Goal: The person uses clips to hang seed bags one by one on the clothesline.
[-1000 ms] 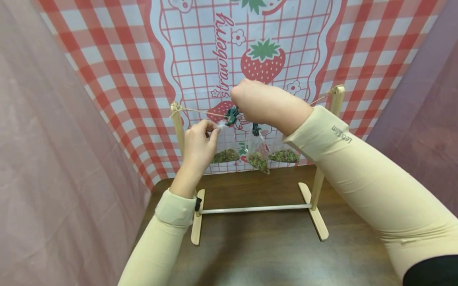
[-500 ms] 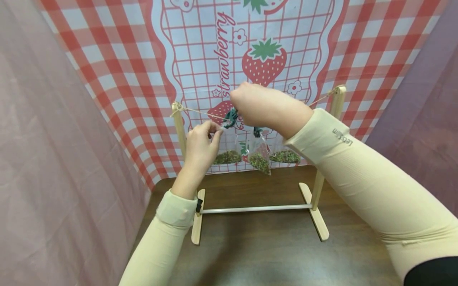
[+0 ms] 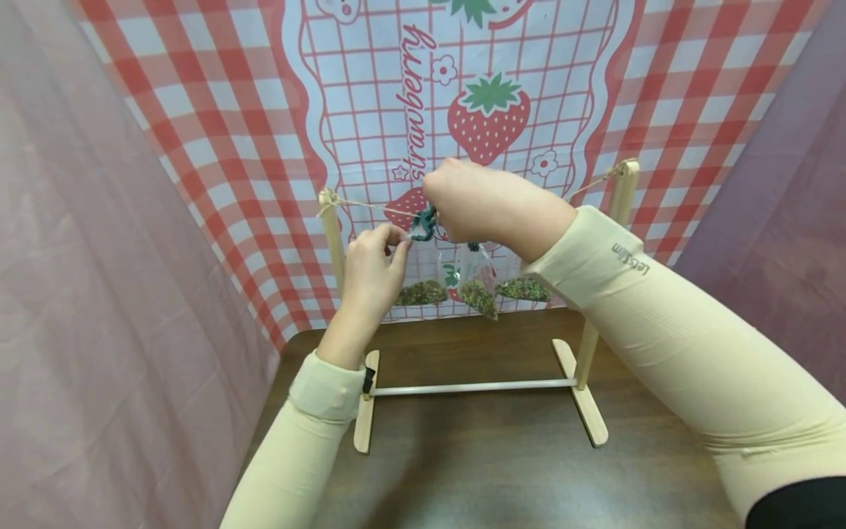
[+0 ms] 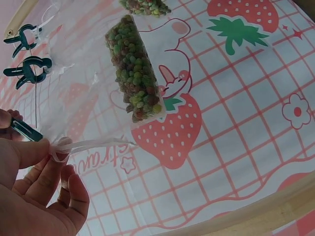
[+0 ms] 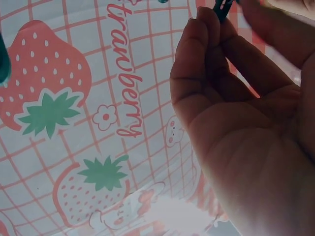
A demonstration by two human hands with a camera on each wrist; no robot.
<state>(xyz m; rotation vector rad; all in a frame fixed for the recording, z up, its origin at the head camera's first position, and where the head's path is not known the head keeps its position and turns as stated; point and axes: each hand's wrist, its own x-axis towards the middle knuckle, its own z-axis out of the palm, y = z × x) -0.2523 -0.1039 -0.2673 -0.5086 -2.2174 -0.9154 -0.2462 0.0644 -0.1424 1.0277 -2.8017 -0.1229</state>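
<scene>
My left hand (image 3: 373,268) pinches the gathered top edge of a clear plastic bag (image 4: 135,73) between thumb and fingers. Green and brown granules fill the bag's lower end. Just right of those fingertips, my right hand (image 3: 496,197) pinches a dark green spring clip (image 3: 424,222) by its handles. The clip is at the string (image 3: 370,206) and the bag's top; whether its mouth grips either is unclear. Two other bags of granules, a middle bag (image 3: 479,297) and a right-hand bag (image 3: 523,289), hang alongside. Two more clips, an upper clip (image 4: 20,39) and a lower clip (image 4: 32,70), appear in the left wrist view.
The string runs between a left wooden post (image 3: 333,235) and a right wooden post (image 3: 620,198). A white rod (image 3: 472,386) joins the posts low down, above the brown table (image 3: 489,470). A strawberry-print cloth (image 3: 370,95) hangs behind, with pinkish curtains (image 3: 132,294) at the sides.
My right hand and the clip have come slightly down and left, closer to the left fingertips. My left hand has shifted slightly right, still pinching the bag's top.
</scene>
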